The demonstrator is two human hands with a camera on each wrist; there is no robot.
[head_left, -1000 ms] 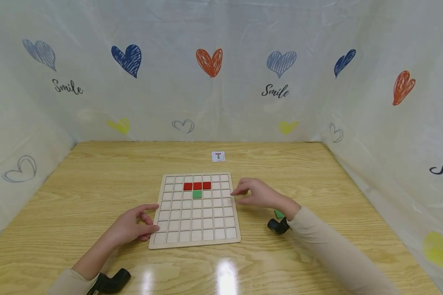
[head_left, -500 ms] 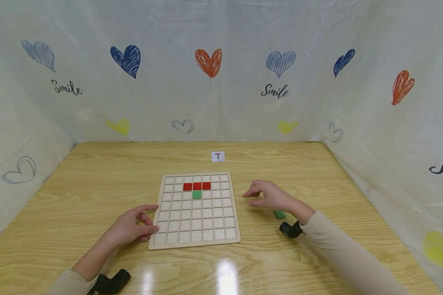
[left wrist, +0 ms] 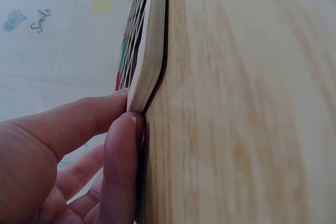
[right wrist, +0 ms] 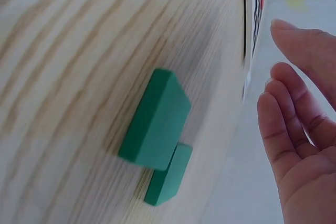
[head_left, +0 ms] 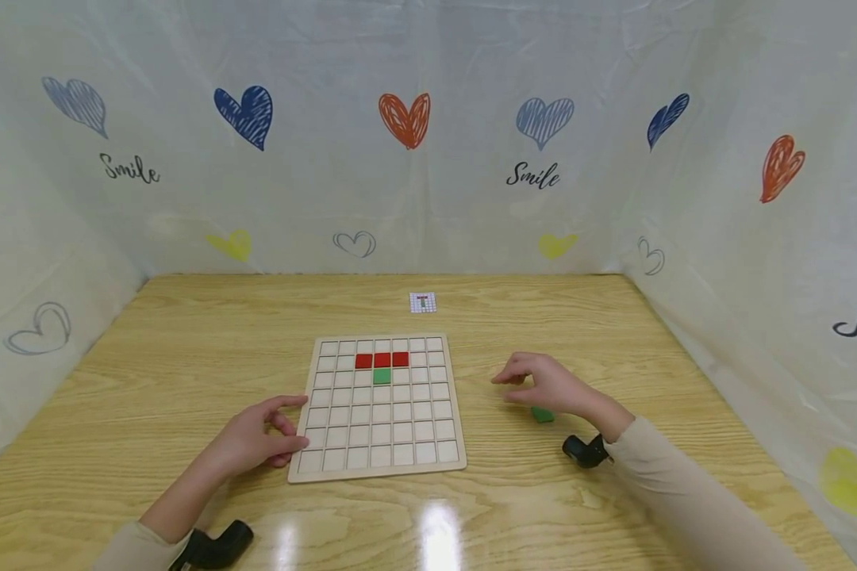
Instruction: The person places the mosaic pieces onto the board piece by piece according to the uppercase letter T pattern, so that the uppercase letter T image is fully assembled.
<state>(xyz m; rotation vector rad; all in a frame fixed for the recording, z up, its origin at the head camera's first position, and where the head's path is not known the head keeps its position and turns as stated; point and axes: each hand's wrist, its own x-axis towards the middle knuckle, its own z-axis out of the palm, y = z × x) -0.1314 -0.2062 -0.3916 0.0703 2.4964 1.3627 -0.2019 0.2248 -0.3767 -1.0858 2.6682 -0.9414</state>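
My left hand (head_left: 246, 438) rests at the left side of a wooden grid board (head_left: 336, 476), thumb and index fingertips spread along its edge. In the left wrist view, fingertips lie right at the board's rim (left wrist: 149, 61). Three red tiles (head_left: 382, 360) sit in a row on the board, with one green tile (head_left: 382, 376) directly below the middle one. To the right of the board, my right hand (head_left: 546, 385) hovers holding nothing, its fingers loosely bent. Under it, two loose green tiles (right wrist: 157, 121) lie on the table, partly overlapping in the right wrist view.
A small card (head_left: 422, 302) printed with a T pattern on a grid lies behind the board on the wooden table (head_left: 221, 333). Around the table hangs a pale curtain (head_left: 464, 222) with hearts and writing. Black wrist devices (head_left: 221, 546) are worn on both arms.
My right hand has drawn away from the board's right edge, moving rightward over the loose green tiles. The left hand and the tiles on the board stay as they were.
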